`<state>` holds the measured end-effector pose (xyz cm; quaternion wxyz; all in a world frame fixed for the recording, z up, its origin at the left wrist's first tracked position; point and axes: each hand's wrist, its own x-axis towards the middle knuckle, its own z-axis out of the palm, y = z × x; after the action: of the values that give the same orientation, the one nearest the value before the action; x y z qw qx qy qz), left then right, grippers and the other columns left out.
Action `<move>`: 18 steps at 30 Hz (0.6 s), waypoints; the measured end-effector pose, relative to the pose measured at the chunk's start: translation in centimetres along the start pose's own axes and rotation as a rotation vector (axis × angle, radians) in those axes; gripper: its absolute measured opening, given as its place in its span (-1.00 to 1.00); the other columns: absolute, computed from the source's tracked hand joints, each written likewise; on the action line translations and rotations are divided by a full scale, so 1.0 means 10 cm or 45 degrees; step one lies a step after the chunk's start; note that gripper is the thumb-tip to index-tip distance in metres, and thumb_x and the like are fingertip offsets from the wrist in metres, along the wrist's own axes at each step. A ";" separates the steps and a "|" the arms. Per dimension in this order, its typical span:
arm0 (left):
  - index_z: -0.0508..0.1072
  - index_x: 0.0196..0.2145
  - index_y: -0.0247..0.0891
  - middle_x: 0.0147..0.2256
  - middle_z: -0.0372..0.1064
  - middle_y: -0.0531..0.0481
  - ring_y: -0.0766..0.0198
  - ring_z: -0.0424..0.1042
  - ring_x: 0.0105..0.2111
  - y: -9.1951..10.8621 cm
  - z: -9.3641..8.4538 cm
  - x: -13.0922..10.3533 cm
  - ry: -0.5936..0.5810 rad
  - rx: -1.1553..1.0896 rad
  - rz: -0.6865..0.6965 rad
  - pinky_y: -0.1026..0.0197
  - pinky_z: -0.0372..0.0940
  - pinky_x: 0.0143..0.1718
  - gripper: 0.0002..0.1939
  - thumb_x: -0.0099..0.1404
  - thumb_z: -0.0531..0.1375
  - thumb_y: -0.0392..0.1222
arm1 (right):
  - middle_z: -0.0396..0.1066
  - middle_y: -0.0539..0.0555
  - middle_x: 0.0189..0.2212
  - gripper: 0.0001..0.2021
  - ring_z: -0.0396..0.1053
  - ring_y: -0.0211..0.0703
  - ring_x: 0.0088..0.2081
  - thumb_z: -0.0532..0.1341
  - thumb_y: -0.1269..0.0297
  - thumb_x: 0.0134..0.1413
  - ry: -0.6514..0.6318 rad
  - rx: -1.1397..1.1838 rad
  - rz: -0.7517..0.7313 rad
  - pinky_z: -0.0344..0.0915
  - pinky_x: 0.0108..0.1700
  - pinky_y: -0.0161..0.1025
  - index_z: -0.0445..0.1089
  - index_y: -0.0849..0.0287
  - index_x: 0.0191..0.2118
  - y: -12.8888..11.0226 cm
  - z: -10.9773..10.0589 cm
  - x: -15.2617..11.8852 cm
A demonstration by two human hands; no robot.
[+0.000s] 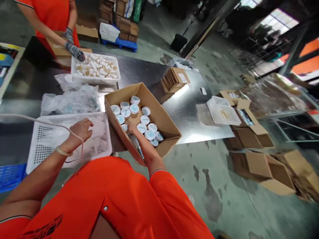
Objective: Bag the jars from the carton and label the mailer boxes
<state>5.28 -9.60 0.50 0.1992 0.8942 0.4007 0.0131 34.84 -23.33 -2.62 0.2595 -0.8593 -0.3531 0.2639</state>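
Note:
My right hand (pixel 132 128) reaches into an open cardboard box (pixel 161 116) and touches one of the round white jars with pale blue lids (pixel 134 109); its fingertips are close together around a jar. Over the white perforated basket (pixel 40 142) in front of me is my left hand (pixel 83 130), its fingers curled, and what they hold, if anything, is hidden. Clear plastic bags (pixel 99 144) lie in that basket. A pale cable (pixel 74 133) runs past my left wrist.
Another person's gloved hands (pixel 74 50) work at a basket of small white pieces (pixel 97 68). Plastic bags (pixel 72 99) lie between baskets. Folded cardboard (pixel 174 81) and clear trays (pixel 223 112) stand right on the metal table (pixel 196 134).

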 end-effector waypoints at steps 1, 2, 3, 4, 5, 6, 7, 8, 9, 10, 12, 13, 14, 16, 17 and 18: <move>0.69 -0.07 -0.25 0.12 0.61 -0.27 -0.20 0.64 0.05 0.05 0.04 -0.03 -0.034 0.004 -0.049 -0.09 0.56 -0.02 -0.72 0.34 0.23 -0.30 | 0.48 0.02 -0.42 -0.82 0.43 -0.20 -0.25 0.42 0.34 0.23 -0.049 -0.049 0.000 0.36 -0.17 -0.29 0.46 0.20 -0.37 0.02 0.02 -0.02; 0.70 -0.03 -0.25 0.14 0.60 -0.27 -0.20 0.64 0.04 0.09 0.08 -0.04 -0.033 -0.012 -0.095 -0.08 0.56 -0.05 -0.68 0.33 0.22 -0.33 | 0.46 0.01 -0.43 -0.84 0.42 -0.19 -0.27 0.42 0.40 0.18 -0.094 -0.105 0.010 0.36 -0.17 -0.29 0.44 0.18 -0.38 0.04 0.02 -0.02; 0.70 0.01 -0.24 0.16 0.59 -0.26 -0.18 0.64 0.05 0.12 0.11 -0.05 -0.005 -0.043 -0.130 -0.07 0.57 -0.05 -0.63 0.33 0.19 -0.36 | 0.46 0.02 -0.42 -0.86 0.41 -0.17 -0.27 0.40 0.44 0.13 -0.128 -0.158 0.019 0.36 -0.16 -0.28 0.44 0.17 -0.36 0.04 -0.01 -0.01; 0.70 0.04 -0.24 0.18 0.58 -0.24 -0.16 0.64 0.06 0.12 0.14 -0.05 0.034 -0.085 -0.151 -0.05 0.57 -0.03 -0.57 0.31 0.17 -0.39 | 0.47 0.05 -0.38 -0.88 0.43 -0.14 -0.24 0.38 0.47 0.11 -0.138 -0.207 0.015 0.38 -0.13 -0.26 0.44 0.16 -0.32 0.03 -0.05 0.01; 0.71 0.08 -0.23 0.19 0.58 -0.22 -0.13 0.64 0.07 0.11 0.15 -0.05 0.071 -0.136 -0.164 -0.04 0.57 0.01 -0.51 0.30 0.16 -0.41 | 0.50 0.10 -0.30 -0.89 0.44 -0.09 -0.18 0.34 0.48 0.11 -0.109 -0.241 -0.004 0.40 -0.09 -0.22 0.45 0.17 -0.26 0.01 -0.10 0.03; 0.71 0.11 -0.22 0.19 0.59 -0.21 -0.11 0.64 0.08 0.09 0.17 -0.04 0.098 -0.193 -0.170 -0.02 0.57 0.06 -0.47 0.28 0.15 -0.41 | 0.52 0.17 -0.20 -0.86 0.46 -0.03 -0.11 0.31 0.47 0.13 -0.043 -0.243 -0.048 0.43 -0.04 -0.18 0.45 0.17 -0.18 -0.02 -0.15 0.03; 0.71 0.15 -0.22 0.19 0.59 -0.20 -0.08 0.64 0.09 0.06 0.18 -0.02 0.118 -0.255 -0.167 -0.01 0.56 0.10 -0.42 0.26 0.14 -0.40 | 0.53 0.22 -0.11 -0.82 0.47 0.02 -0.04 0.29 0.43 0.17 0.047 -0.190 -0.119 0.46 0.00 -0.14 0.44 0.17 -0.09 -0.07 -0.18 0.02; 0.70 0.18 -0.23 0.18 0.60 -0.20 -0.07 0.64 0.08 0.03 0.19 0.00 0.137 -0.317 -0.158 0.00 0.56 0.13 -0.39 0.23 0.14 -0.39 | 0.52 0.25 -0.03 -0.77 0.47 0.04 0.01 0.27 0.37 0.23 0.134 -0.072 -0.211 0.48 0.02 -0.12 0.42 0.16 -0.01 -0.13 -0.19 -0.02; 0.69 0.20 -0.26 0.16 0.60 -0.20 -0.06 0.64 0.06 0.00 0.20 0.02 0.155 -0.379 -0.141 -0.01 0.56 0.15 -0.35 0.20 0.15 -0.36 | 0.51 0.23 0.00 -0.74 0.48 0.03 0.01 0.26 0.28 0.29 0.185 0.111 -0.316 0.52 0.00 -0.12 0.37 0.13 0.06 -0.21 -0.17 -0.08; 0.68 0.22 -0.29 0.13 0.61 -0.22 -0.07 0.63 0.04 -0.02 0.20 0.04 0.174 -0.436 -0.118 -0.03 0.56 0.16 -0.33 0.17 0.16 -0.33 | 0.51 0.19 -0.02 -0.69 0.50 0.01 -0.03 0.27 0.17 0.34 0.170 0.337 -0.420 0.54 -0.06 -0.14 0.33 0.09 0.11 -0.30 -0.11 -0.16; 0.68 0.20 -0.32 0.09 0.62 -0.23 -0.09 0.63 0.03 -0.04 0.21 0.09 0.226 -0.523 -0.060 -0.06 0.57 0.17 -0.32 0.12 0.18 -0.28 | 0.51 0.07 -0.12 -0.58 0.54 -0.08 -0.20 0.29 -0.05 0.37 -0.079 0.763 -0.568 0.53 -0.24 -0.20 0.24 0.02 0.16 -0.49 0.09 -0.33; 0.69 0.16 -0.32 0.07 0.63 -0.22 -0.11 0.63 0.03 -0.03 0.21 0.10 0.253 -0.551 -0.038 -0.07 0.57 0.17 -0.34 0.10 0.19 -0.27 | 0.50 0.02 -0.17 -0.53 0.54 -0.12 -0.29 0.30 -0.12 0.36 -0.254 0.896 -0.600 0.50 -0.32 -0.24 0.21 -0.01 0.18 -0.58 0.21 -0.40; 0.70 0.11 -0.30 0.05 0.64 -0.21 -0.13 0.63 0.03 -0.02 0.21 0.10 0.276 -0.571 -0.023 -0.09 0.58 0.17 -0.38 0.10 0.20 -0.26 | 0.51 -0.01 -0.18 -0.50 0.52 -0.16 -0.37 0.30 -0.14 0.35 -0.409 0.954 -0.608 0.45 -0.40 -0.28 0.19 -0.02 0.19 -0.66 0.32 -0.46; 0.70 0.03 -0.28 0.02 0.65 -0.21 -0.16 0.63 0.04 0.01 0.20 0.08 0.315 -0.602 -0.019 -0.10 0.58 0.18 -0.46 0.10 0.21 -0.28 | 0.54 0.00 -0.15 -0.52 0.50 -0.20 -0.46 0.30 -0.07 0.37 -0.553 0.845 -0.580 0.37 -0.46 -0.31 0.18 -0.01 0.22 -0.80 0.47 -0.53; 0.70 0.01 -0.27 0.02 0.66 -0.21 -0.18 0.64 0.06 0.03 0.20 0.05 0.327 -0.613 -0.028 -0.10 0.57 0.20 -0.48 0.09 0.21 -0.29 | 0.57 0.03 -0.12 -0.55 0.52 -0.18 -0.44 0.29 0.01 0.40 -0.540 0.694 -0.565 0.38 -0.44 -0.30 0.21 0.01 0.24 -0.85 0.49 -0.54; 0.70 0.01 -0.26 0.04 0.66 -0.21 -0.19 0.63 0.10 0.04 0.19 0.02 0.336 -0.621 -0.042 -0.10 0.56 0.24 -0.47 0.09 0.21 -0.31 | 0.59 0.07 -0.09 -0.59 0.56 -0.13 -0.39 0.28 0.09 0.41 -0.491 0.500 -0.558 0.42 -0.38 -0.27 0.24 0.02 0.25 -0.89 0.48 -0.55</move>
<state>6.07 -10.35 -1.12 0.3549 0.8037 0.4226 0.2223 24.26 -20.73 1.04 0.3988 -0.6311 -0.5143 0.4221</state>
